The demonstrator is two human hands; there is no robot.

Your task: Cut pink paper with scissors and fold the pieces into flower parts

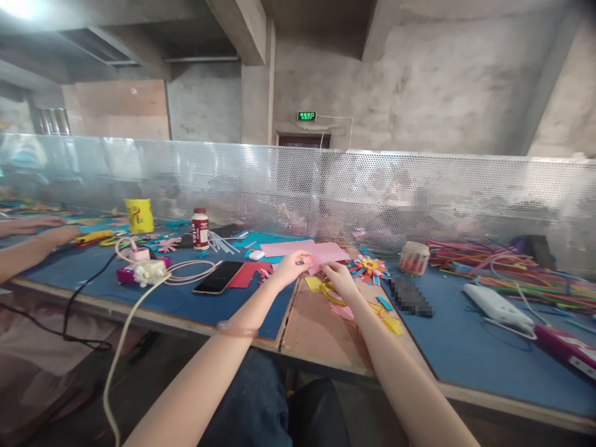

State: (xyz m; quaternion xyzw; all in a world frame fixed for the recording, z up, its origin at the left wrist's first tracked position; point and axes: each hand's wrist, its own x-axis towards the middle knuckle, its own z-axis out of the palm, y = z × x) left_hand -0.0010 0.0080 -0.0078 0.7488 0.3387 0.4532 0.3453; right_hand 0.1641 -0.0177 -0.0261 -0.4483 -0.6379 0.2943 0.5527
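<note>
My left hand (289, 267) and my right hand (339, 277) meet over the table's middle. Both pinch a small piece of pink paper (315, 261) between them, fingers closed on its edges. A larger pink sheet (305, 249) lies flat just behind. Yellow-handled scissors (328, 292) and yellow and pink paper scraps (390, 320) lie under and beside my right hand. A finished paper flower (369, 267) sits just right of my hands.
A black phone (218, 277), a white charger with cables (146, 271), a red-capped bottle (200, 229) and a yellow can (139, 215) stand left. Another person's arms (32, 239) reach in at far left. A white glue gun (497, 305), coloured strips (512, 264) and a tape roll (414, 257) lie right. A perforated metal screen (298, 186) backs the table.
</note>
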